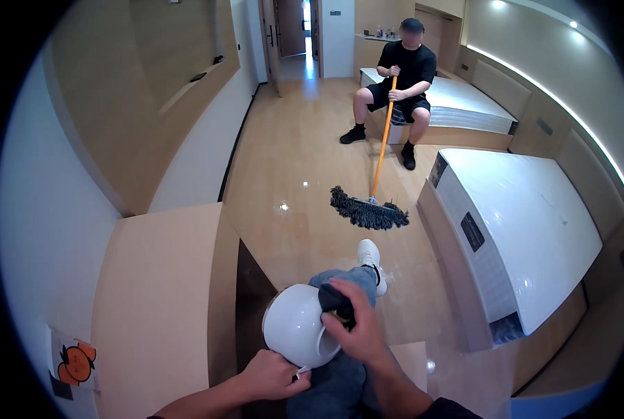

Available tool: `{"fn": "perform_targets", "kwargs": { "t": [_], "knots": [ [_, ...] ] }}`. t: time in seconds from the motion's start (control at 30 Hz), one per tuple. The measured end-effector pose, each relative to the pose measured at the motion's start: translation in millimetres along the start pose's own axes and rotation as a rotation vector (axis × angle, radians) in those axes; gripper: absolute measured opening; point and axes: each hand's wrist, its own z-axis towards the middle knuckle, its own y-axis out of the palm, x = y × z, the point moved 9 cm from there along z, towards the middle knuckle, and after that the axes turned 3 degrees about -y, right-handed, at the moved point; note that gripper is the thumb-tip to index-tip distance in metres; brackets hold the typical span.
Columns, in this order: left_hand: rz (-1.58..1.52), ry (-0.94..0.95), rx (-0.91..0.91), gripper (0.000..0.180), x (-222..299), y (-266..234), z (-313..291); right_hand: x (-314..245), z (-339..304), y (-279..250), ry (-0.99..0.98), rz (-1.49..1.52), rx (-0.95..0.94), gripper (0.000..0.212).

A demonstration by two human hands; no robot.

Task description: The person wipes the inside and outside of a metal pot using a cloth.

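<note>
A glossy white rounded pot (290, 322) rests tilted over my jeans-clad lap, its round opening turned to the lower right. My left hand (273, 375) is closed at the pot's lower edge, with a small white strip showing by the fingers. My right hand (357, 325) is curled around a dark, soft-looking bundle (333, 299), pressed to the pot beside its opening. A bit of yellow shows under the right fingers. The pot's far side and the left fingertips are hidden.
A wooden cabinet (155, 293) stands close on my left. Ahead, a person (410, 66) sits on a far bed, both hands on an orange-handled mop (369, 211) with a dark head on the wooden floor. A plastic-wrapped mattress (528, 216) lies on the right.
</note>
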Motion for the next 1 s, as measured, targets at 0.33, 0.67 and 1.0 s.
{"fn": "perform_targets", "kwargs": {
  "t": [0.33, 0.67, 1.0],
  "knots": [
    [0.001, -0.042, -0.014, 0.034, -5.0, -4.8, -2.4, 19.7, 1.8, 7.6, 0.027, 0.069, 0.052, 0.054],
    [-0.038, -0.089, -0.051, 0.03, -23.1, 3.6, -7.9, -47.2, -3.0, 41.5, -0.299, -0.243, -0.081, 0.057],
    [-0.202, -0.058, 0.039, 0.03, -18.7, -7.5, 4.3, 96.8, -25.4, 12.0, 0.573, 0.642, 0.245, 0.038]
  ]
}}
